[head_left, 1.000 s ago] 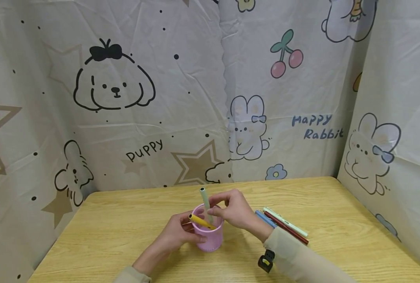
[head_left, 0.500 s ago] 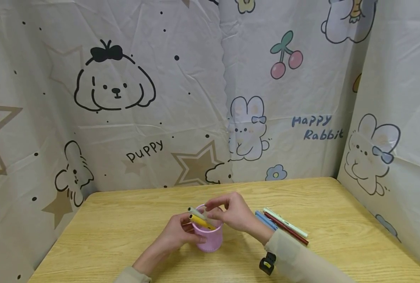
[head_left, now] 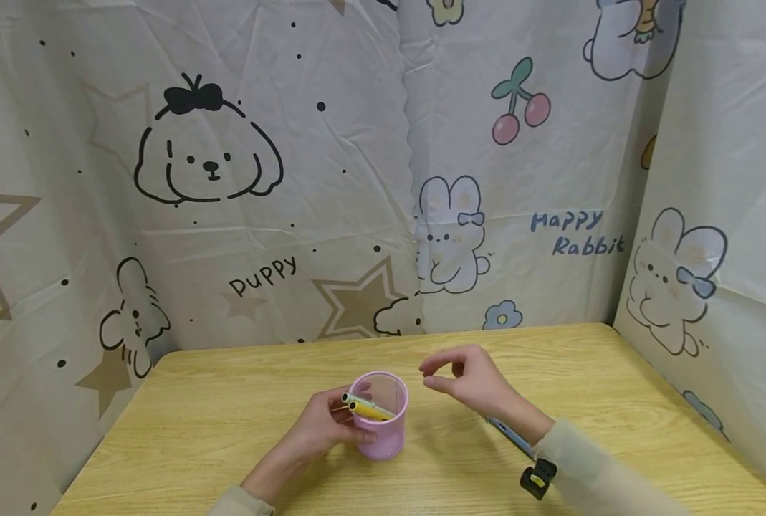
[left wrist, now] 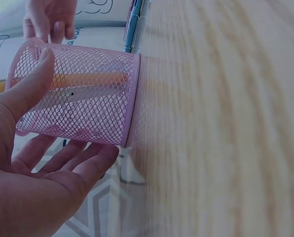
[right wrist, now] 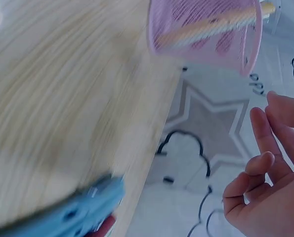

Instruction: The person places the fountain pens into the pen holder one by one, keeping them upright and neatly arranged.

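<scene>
My left hand (head_left: 321, 428) grips a pink mesh pen cup (head_left: 383, 444) around its side, thumb in front. The cup stands upright on the table. Inside it lean a yellow pen (head_left: 371, 412) and a pale green pen (head_left: 349, 398), both tilted to the left against the rim. Through the mesh in the left wrist view, the pale pen (left wrist: 63, 96) lies alongside the yellow one. To the right of the cup, my right hand (head_left: 476, 380) is in the air with nothing in it, its fingers loosely bent and the thumb apart from the index finger.
A blue pen (head_left: 510, 436) lies on the wooden table (head_left: 247, 401) beneath the right forearm, which covers the other pens there. In the right wrist view a dark red tip (right wrist: 106, 227) shows beside the blue one. Printed curtains (head_left: 331, 215) hang behind the table.
The right hand has let go of the pale green pen, which dropped into the cup beside the yellow one. That hand has then moved right, over the loose pens. The left hand stays put.
</scene>
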The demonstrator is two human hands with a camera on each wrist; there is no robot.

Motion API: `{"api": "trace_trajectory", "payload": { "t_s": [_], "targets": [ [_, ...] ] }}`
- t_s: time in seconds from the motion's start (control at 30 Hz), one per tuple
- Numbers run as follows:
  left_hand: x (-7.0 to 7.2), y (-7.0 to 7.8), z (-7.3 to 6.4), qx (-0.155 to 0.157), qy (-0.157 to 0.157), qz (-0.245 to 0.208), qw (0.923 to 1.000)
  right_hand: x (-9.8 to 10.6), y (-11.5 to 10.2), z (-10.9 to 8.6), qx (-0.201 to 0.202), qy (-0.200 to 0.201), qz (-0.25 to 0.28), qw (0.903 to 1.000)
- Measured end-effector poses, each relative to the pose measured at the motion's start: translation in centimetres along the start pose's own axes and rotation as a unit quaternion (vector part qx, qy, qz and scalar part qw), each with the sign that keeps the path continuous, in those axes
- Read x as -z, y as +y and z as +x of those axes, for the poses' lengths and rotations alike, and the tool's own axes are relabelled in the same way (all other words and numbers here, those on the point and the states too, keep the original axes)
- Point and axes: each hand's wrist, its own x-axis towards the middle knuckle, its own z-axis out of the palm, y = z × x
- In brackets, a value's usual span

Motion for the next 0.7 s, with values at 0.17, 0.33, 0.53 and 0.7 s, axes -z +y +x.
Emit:
{"api": "trace_trajectory", "payload": {
  "t_s": [0.17,0.33,0.53,0.7],
  "targets": [
    [0.0,-0.1,0.1,-0.001,0.0,0.006,1.0,2.0,1.2,-1.1,-0.025,0.012,-0.02,0.9994],
    [0.0,-0.2,0.0,-0.003,0.0,0.01,0.9999,3.7,2.2,-2.1,-0.046,0.027,-0.037,0.9979],
    [-0.1,-0.2,0.1,0.0,0.0,0.009,1.0,5.1,3.1,-2.9,-0.057,0.035,-0.052,0.9964],
    [-0.1,-0.1,-0.1,0.001,0.002,0.013,0.9999,6.0,3.7,-3.5,-0.061,0.037,-0.064,0.9954]
  ]
}}
